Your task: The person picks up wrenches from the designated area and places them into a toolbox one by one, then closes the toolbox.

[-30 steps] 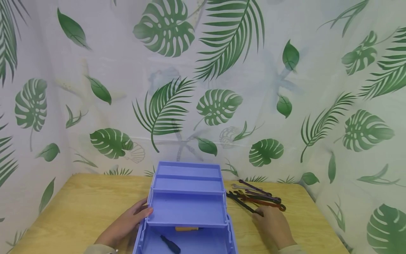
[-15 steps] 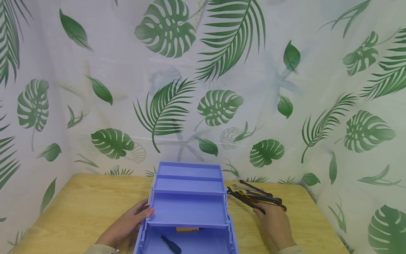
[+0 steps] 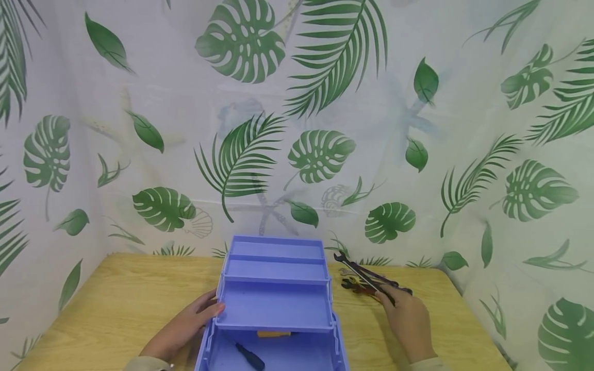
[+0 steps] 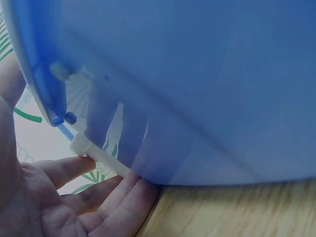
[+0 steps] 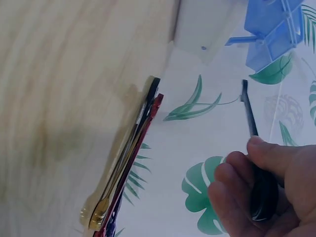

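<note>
Tabletop [image 3: 120, 293] below, right fingers [image 5: 228, 188] grip wrench [image 5: 251, 117], left fingers [image 4: 126, 210] touch toolbox [image 3: 274, 305]; only head view shows the screwdriver [image 3: 251, 356].

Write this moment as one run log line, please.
left hand: touches toolbox | right hand: holds dark wrench | other wrenches: on table | screwdriver: in toolbox

Wood tbl [image 3: 134, 293] w/ toolbox [image 3: 275, 308], wrenches [image 3: 353, 285]

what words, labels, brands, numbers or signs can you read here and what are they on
None can be read: no text shows on the box, the screwdriver or the wall sheet, which is printed with leaves and shells.
Any marks on the held wrench or the other wrenches are too small or blurred to read.
</note>
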Demonstrator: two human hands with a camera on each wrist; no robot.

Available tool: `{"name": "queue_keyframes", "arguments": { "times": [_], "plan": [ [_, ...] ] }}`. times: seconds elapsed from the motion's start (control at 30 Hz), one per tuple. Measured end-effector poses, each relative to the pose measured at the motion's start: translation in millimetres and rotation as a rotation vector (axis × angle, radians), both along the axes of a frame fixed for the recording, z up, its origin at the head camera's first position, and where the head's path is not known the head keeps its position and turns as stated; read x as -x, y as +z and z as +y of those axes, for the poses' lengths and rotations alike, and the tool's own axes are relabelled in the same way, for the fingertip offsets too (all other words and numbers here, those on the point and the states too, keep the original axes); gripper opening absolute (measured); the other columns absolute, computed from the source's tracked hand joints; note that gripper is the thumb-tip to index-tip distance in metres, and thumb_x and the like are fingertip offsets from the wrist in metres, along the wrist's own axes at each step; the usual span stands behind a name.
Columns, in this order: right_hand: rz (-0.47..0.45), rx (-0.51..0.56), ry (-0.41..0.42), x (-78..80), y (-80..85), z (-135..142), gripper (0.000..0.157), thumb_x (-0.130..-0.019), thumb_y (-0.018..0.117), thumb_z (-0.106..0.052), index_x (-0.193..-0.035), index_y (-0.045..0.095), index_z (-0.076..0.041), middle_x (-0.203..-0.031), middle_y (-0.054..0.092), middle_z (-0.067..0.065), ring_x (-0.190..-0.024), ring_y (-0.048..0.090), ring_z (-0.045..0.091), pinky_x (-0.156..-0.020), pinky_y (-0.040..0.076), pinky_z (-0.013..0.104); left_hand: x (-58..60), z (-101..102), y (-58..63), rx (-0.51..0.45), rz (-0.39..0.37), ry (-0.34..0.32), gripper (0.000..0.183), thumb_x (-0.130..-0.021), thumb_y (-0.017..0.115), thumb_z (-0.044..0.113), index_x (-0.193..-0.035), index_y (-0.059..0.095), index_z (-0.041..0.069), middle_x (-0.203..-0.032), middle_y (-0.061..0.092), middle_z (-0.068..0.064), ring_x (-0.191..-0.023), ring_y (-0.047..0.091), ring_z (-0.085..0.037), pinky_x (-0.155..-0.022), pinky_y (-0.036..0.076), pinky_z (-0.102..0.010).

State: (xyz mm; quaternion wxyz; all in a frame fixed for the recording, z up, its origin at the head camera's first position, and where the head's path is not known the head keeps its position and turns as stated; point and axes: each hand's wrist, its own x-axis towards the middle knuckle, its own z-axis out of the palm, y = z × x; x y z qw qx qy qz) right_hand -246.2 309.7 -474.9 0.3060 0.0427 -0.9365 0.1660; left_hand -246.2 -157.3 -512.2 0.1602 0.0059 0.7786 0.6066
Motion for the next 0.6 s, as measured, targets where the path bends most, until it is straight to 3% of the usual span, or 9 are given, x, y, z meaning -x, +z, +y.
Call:
{"name": "queue_keyframes", "arguments": {
  "times": [0.23,0.6],
  "plan": [
    [0.145,-0.021,0.007,-0.2,2.1,-2.3,0.023,-0.083,0.087,-0.015,-0.103,0.082,-0.005,-0.078,0.076,0.012,-0.056,0.064,0.021,-0.049,0.051,0.042,0.1,-0.5,-0.9,-0.017,-0.005,-0.011,0.084,-0.100,0.059,0.054,-0.161,0.030,0.003,-0.156,0.041,-0.029,-0.130,0.057,-0.044,-0.106,0.047,-0.063],
    [0.286,-0.038,0.136,-4.1,7.1,-8.0,0.026,-0.078,0.090,-0.010,-0.102,0.082,-0.005,-0.089,0.079,0.013,-0.075,0.075,0.029,-0.060,0.061,0.046,-0.5,0.6,0.1,-0.015,0.003,-0.020,0.082,-0.101,0.058,0.052,-0.161,0.030,0.003,-0.157,0.040,-0.030,-0.132,0.054,-0.046,-0.107,0.047,-0.063]
  ]
}}
